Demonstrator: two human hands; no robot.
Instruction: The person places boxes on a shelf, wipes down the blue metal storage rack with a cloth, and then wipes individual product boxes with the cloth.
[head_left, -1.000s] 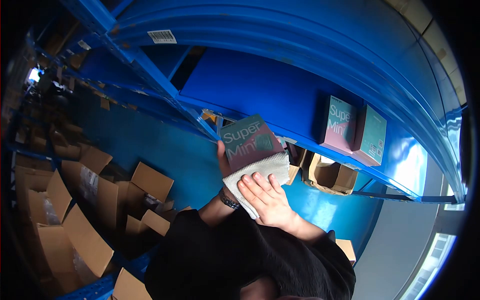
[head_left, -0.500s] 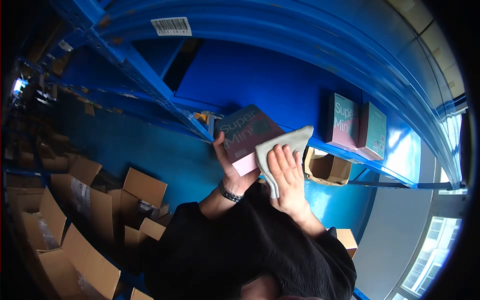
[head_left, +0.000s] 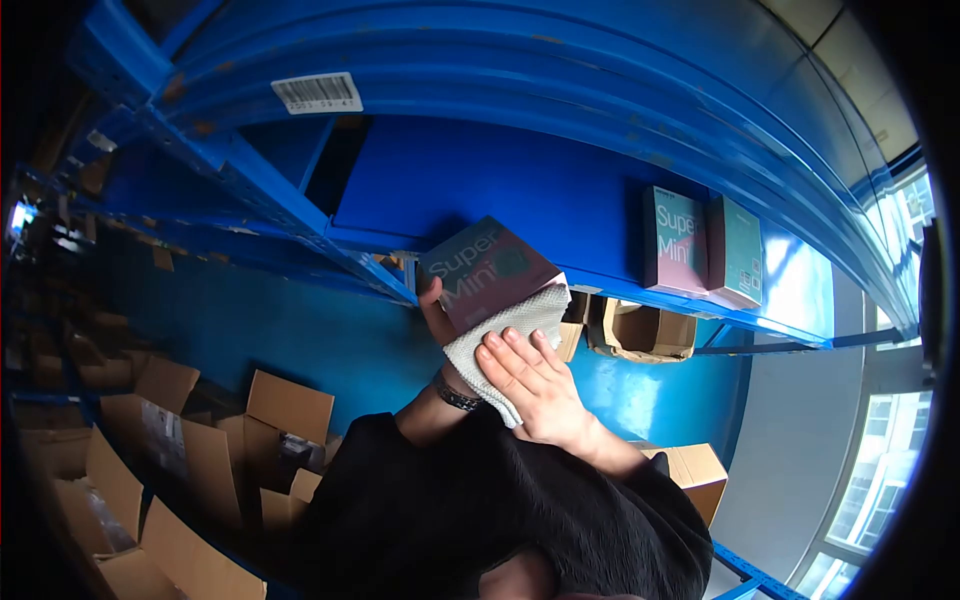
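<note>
My left hand (head_left: 437,314), with a dark bracelet at the wrist, grips a product box (head_left: 485,275) printed "Super Mini" by its left side. Only the thumb and part of the palm show; the other fingers are hidden behind the box and cloth. The box is tilted in front of the shelf, dark and pinkish on its face. My right hand (head_left: 538,392) holds a light grey cloth (head_left: 546,312) against the lower side of the box, its fingers lying flat over the fabric.
Two similar boxes, a "Super Mini" box (head_left: 676,240) and a greenish box (head_left: 736,250), stand on the blue shelf (head_left: 540,190). A blue beam (head_left: 420,85) with a barcode label crosses above. Open cartons (head_left: 290,405) sit on the floor at left; another carton (head_left: 645,330) is beneath the shelf.
My right hand and the cloth have moved left and down along the box's lower side, now covering it. The box stays in my left hand. The view has shifted slightly.
</note>
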